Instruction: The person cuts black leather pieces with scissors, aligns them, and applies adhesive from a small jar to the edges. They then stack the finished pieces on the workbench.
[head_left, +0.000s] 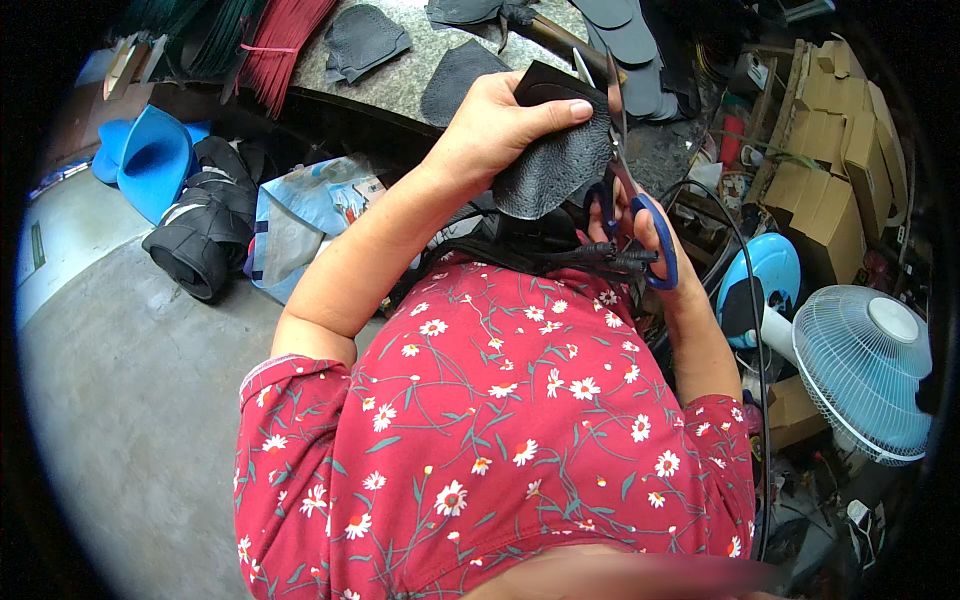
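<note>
My left hand (520, 115) grips a black leather piece (555, 170), thumb on top and fingers behind it. The piece hangs in front of my body with its grainy face showing and a folded or layered flap at its upper edge. In my right hand (635, 235) are scissors (655, 240) with blue handles, fingers through the loops. Their blades point away from me and stand parted at the leather's right edge. Whether the blades touch the leather I cannot tell. More black leather pieces (365, 42) lie on the speckled worktable (425, 75) beyond my hands.
A hammer (550, 38) and stacked grey sole-shaped pieces (625, 40) lie at the table's far side. Red strips (280, 50) hang over its left end. On the right are cardboard boxes (825, 200), a fan (865, 370) and a black cable (755, 330). Blue foam (155, 165) sits at left.
</note>
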